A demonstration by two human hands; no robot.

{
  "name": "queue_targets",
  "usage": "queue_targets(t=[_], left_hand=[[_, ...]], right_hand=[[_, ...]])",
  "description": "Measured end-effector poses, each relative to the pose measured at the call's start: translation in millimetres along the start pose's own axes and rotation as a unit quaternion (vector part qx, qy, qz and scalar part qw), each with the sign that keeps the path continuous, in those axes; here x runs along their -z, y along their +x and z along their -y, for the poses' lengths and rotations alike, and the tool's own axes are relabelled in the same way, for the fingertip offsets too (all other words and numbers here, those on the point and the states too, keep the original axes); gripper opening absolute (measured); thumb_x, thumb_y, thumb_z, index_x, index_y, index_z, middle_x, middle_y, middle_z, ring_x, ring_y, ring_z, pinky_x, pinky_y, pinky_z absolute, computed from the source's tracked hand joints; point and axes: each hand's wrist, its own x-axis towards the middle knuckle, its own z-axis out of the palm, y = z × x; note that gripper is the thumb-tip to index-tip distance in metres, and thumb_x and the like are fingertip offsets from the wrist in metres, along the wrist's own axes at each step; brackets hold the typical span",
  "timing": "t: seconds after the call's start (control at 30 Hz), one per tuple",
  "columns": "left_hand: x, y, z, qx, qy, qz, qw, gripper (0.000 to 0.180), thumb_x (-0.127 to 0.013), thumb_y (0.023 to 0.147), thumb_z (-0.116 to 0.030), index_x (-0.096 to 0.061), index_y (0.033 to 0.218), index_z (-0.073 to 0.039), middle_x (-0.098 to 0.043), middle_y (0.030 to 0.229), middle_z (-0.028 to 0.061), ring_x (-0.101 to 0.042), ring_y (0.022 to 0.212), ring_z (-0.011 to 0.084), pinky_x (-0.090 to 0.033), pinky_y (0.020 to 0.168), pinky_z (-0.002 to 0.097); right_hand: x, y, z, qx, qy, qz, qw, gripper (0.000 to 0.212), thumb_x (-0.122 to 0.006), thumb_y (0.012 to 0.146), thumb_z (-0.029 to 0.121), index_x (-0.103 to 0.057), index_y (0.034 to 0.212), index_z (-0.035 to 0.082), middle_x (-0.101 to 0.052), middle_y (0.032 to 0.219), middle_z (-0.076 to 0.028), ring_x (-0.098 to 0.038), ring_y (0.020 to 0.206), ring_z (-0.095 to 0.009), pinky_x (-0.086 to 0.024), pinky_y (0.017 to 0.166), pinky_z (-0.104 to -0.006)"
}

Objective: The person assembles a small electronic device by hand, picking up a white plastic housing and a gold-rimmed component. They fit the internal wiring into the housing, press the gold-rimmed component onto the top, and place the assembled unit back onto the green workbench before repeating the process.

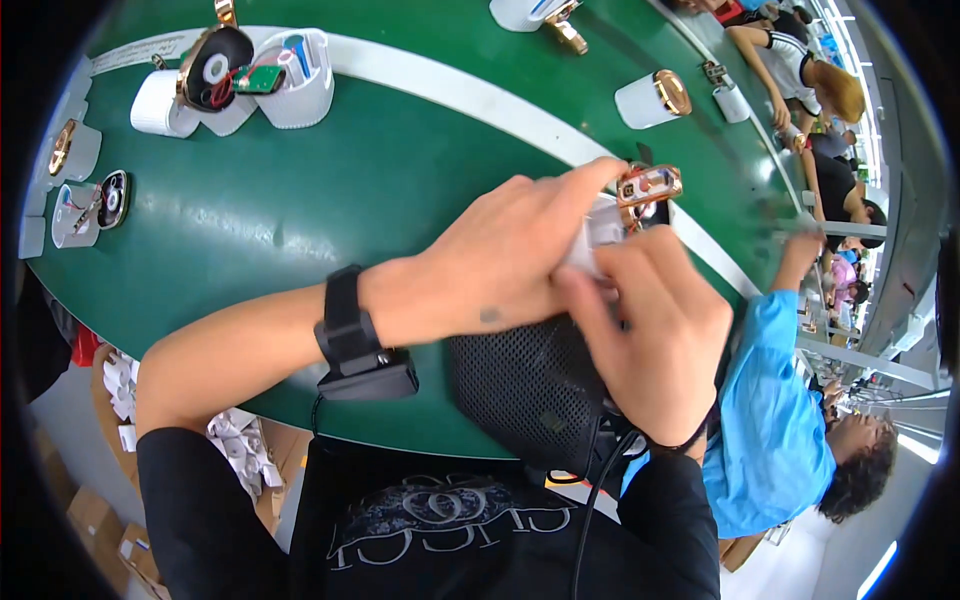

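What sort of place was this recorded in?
Likely a factory assembly line: a long green work surface carries several similar white housings, one with a green circuit board exposed, and a co-worker in blue is alongside.

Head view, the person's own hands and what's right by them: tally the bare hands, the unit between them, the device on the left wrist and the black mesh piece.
Bare hands, left hand and right hand: 2
White-and-gold unit: 1
Black wrist device: 1
Black mesh piece: 1
Total: 5
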Motion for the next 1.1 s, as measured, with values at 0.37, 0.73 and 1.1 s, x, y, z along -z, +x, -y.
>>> queue_targets(t=[0.37, 0.73, 1.1], left_hand=[[6.0, -2.1, 30.7, 0.176, -0.285, 0.069, 0.94, 0.077, -0.084, 0.081, -0.021, -0.039, 0.141, -0.006, -0.06, 0.126, 0.0203, -0.06, 0.117, 0.0387, -0.048, 0.102, 0.0447], [25.9, 5.8, 48.1, 0.15, -0.152, 0.145, 0.966, 0.068, -0.082, 0.078, -0.025, -0.052, 0.136, -0.006, -0.055, 0.129, 0.0134, -0.046, 0.128, 0.0336, -0.039, 0.111, 0.0438], [30.4, 22.5, 15.2, 0.129, 0.037, 0.175, 0.975, 0.068, -0.075, 0.077, -0.018, -0.053, 0.14, -0.007, -0.066, 0.116, 0.0121, -0.067, 0.095, 0.029, -0.053, 0.084, 0.0416]], right_hand=[[-45.2, 25.2, -107.8, -0.061, 0.474, 0.173, 0.861, 0.06, -0.068, 0.098, 0.031, -0.048, 0.145, -0.001, -0.062, 0.128, -0.008, -0.064, 0.099, -0.014, -0.052, 0.082, -0.0303], [-35.9, 38.2, -80.6, -0.135, 0.392, 0.185, 0.891, 0.036, -0.056, 0.105, 0.018, -0.055, 0.135, -0.003, -0.065, 0.095, -0.009, -0.062, 0.069, -0.011, -0.046, 0.055, -0.0218], [-28.0, 33.2, -52.4, -0.128, 0.502, 0.09, 0.85, 0.031, -0.055, 0.103, 0.005, -0.057, 0.135, 0.003, -0.065, 0.09, -0.007, -0.055, 0.056, -0.006, -0.044, 0.048, -0.0206]])
